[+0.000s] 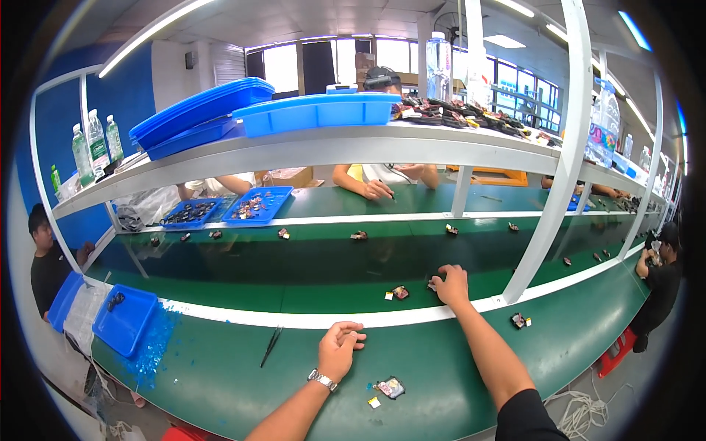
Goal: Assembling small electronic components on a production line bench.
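Observation:
My right hand (pixel 452 287) reaches over the white rail onto the green belt, its fingers closed on a small dark electronic part (pixel 432 284) that they partly hide. Just left of it on the belt lies another small electronic part (pixel 401 292) with a pale tab. My left hand (pixel 341 348), with a metal-band watch on the wrist, hovers over the near green worktop, fingers loosely bent and apart, holding nothing. Near it on the worktop rest a small electronic assembly (pixel 390 387) and a little white-and-yellow piece (pixel 374 403). Black tweezers (pixel 271 347) lie farther left.
Blue trays (pixel 126 323) and scattered blue bits (pixel 158 345) occupy the worktop's left end. A white post (pixel 548 169) rises right of my right hand. Another electronic part (pixel 521 321) lies at right. Overhead, a shelf (pixel 353 143) bears blue trays and bottles. Co-workers sit opposite and at both sides.

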Demonstrator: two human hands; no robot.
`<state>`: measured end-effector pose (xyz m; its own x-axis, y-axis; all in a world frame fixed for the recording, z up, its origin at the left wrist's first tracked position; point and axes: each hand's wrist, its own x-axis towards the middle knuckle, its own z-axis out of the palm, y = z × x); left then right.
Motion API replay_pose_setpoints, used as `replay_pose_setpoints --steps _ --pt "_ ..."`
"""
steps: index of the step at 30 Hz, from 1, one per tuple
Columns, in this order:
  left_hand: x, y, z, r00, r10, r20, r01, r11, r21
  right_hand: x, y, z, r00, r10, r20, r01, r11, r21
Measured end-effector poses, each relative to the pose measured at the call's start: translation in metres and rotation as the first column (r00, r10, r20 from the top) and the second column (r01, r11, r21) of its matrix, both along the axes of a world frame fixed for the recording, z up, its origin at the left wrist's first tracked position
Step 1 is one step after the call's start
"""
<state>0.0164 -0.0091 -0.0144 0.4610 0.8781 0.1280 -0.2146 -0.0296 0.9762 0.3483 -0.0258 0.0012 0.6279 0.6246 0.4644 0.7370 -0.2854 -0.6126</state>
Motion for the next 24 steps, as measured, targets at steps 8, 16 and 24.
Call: replay_pose_setpoints --steps 8,16,24 --pt "-0.001 -0.001 0.003 0.999 -0.019 -0.039 0.019 1.000 0.006 -0.076 0.006 -0.016 0.966 0.144 0.215 -0.105 0.978 -0.182" --pt "-0.010 0.002 0.003 0.998 -0.019 -0.055 0.014 0.996 -0.091 -0.114 -0.049 -0.002 0.754 0.625 -0.201 -0.608 0.781 0.143" --pt "-0.022 0.008 0.027 0.861 -0.506 -0.050 0.469 0.828 -0.307 -0.139 -0.073 0.027 0.493 0.863 -0.109 -0.861 0.502 0.084"
